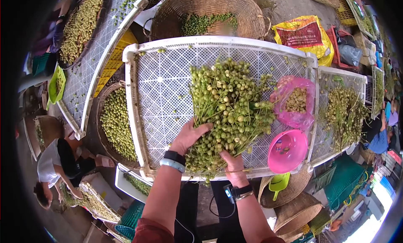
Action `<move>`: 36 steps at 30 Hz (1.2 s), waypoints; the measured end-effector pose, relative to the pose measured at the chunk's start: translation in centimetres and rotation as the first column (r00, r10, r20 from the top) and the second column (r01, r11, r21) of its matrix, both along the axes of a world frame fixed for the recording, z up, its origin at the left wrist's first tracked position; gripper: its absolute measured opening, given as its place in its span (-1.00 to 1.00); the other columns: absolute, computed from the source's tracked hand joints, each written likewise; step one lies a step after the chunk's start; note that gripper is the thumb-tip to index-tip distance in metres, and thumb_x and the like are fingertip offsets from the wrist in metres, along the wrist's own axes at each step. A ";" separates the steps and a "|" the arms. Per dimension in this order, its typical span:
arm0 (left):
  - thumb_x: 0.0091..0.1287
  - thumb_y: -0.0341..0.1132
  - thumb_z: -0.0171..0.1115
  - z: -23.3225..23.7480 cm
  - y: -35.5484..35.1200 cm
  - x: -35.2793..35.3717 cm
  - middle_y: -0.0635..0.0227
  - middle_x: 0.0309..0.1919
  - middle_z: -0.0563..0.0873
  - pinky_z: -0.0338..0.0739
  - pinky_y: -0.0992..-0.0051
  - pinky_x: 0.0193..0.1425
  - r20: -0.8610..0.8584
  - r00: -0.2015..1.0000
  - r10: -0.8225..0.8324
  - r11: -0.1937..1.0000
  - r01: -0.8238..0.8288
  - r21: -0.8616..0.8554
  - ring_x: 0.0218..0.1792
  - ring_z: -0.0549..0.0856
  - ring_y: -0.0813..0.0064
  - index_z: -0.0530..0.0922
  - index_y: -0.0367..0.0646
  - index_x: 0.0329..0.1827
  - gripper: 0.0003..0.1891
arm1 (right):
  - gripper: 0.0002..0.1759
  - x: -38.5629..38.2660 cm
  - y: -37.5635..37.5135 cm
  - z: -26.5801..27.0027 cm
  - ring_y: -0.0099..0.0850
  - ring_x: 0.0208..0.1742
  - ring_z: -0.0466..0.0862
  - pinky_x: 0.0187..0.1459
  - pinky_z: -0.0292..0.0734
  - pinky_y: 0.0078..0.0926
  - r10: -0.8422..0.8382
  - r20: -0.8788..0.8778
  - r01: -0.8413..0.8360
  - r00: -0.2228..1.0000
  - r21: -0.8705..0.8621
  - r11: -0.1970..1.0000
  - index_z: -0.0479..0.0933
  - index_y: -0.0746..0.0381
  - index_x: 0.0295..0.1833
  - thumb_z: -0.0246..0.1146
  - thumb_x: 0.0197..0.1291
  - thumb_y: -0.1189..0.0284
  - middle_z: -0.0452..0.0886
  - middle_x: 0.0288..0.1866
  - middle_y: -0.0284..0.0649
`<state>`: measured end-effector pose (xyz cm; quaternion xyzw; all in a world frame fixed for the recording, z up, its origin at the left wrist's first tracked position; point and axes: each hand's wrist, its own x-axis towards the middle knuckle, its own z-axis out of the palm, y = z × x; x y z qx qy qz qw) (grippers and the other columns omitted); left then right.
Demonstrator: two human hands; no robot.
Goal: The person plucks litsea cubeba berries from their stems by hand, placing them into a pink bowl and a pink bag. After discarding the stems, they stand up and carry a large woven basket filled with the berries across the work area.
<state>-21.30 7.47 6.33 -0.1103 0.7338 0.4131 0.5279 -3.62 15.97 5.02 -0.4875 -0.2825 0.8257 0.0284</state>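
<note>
A big heap of small round green fruits on stems (231, 104) lies on a white perforated plastic tray (159, 91) in front of me. My left hand (189, 136) grips the near left side of the fruit bunch, thumb on top and its other fingers mostly hidden. At the near right edge, my right hand (234, 166) holds the same bunch, thumb up against the stems and the other fingers underneath. Right of the heap sit a pink plastic bag (296, 100) with paler loose fruits and a pink bowl (288, 151). A few loose fruits are scattered over the tray.
Beyond the tray stands a wicker basket (205, 12) with green fruits. Another basket of fruits (117, 121) is at the left. A second tray (342, 81) with stemmed fruit adjoins on the right. A green scoop (279, 183) lies near my right. Another person (63, 167) works at lower left.
</note>
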 end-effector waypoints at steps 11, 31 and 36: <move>0.19 0.05 0.28 7.3 -3.7 4.8 0.08 0.12 0.58 0.32 0.34 0.34 0.101 0.951 0.292 0.894 -0.309 0.325 0.16 0.54 0.26 0.31 -0.26 0.33 -0.25 | -0.27 3.3 1.8 5.9 -0.37 0.12 0.52 0.15 0.45 -0.42 0.240 0.037 -0.242 0.970 0.102 0.965 0.28 0.31 0.32 0.41 -0.01 0.59 0.48 0.18 -0.18; 0.25 -0.22 0.31 16.8 -19.0 -6.6 0.21 0.11 0.59 0.38 0.47 0.28 0.162 0.691 0.705 0.545 -0.673 0.500 0.11 0.56 0.45 0.27 -0.31 0.32 -0.36 | -0.45 -16.8 -10.1 18.5 -0.45 0.00 0.57 0.07 0.47 -0.45 0.663 -0.035 -0.583 0.748 0.442 0.681 0.40 0.35 0.18 0.38 0.03 0.62 0.57 0.05 -0.24; 0.27 -0.21 0.30 17.7 -25.4 -11.8 0.19 0.07 0.63 0.35 0.49 0.31 0.164 0.564 0.810 0.408 -0.741 0.533 0.12 0.58 0.45 -0.09 -0.49 0.44 -0.10 | -0.47 -24.9 -15.6 19.0 -0.47 -0.02 0.58 0.03 0.49 -0.50 0.754 -0.152 -0.613 0.640 0.492 0.619 0.44 0.29 0.14 0.40 0.02 0.60 0.58 0.01 -0.29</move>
